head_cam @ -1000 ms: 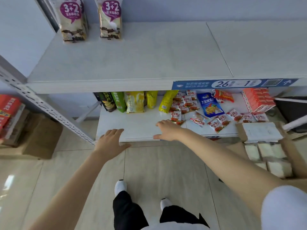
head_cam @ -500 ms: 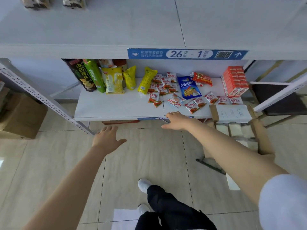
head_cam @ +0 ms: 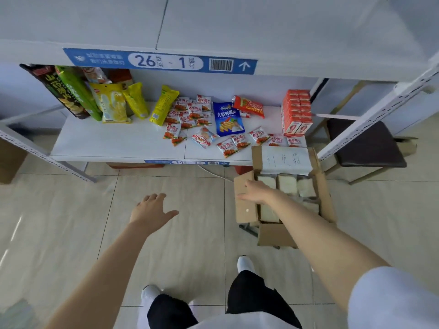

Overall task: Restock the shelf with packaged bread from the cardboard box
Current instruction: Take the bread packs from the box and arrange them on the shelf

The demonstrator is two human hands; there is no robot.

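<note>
The right hand [head_cam: 257,192] has left the shelf [head_cam: 118,141] edge and now hovers over the box [head_cam: 245,210] at 3 o'clock, fingers loose, holding nothing. The left hand [head_cam: 152,210] hangs spread and empty over the floor. Bread [head_cam: 287,184] remains packed inside; a first grab looks imminent.

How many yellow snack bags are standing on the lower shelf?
3. A large yellow bag stands at left beside the green bag, a smaller yellow bag just right of it, and a slim yellow bag leans further right. More may be hidden behind.
</note>
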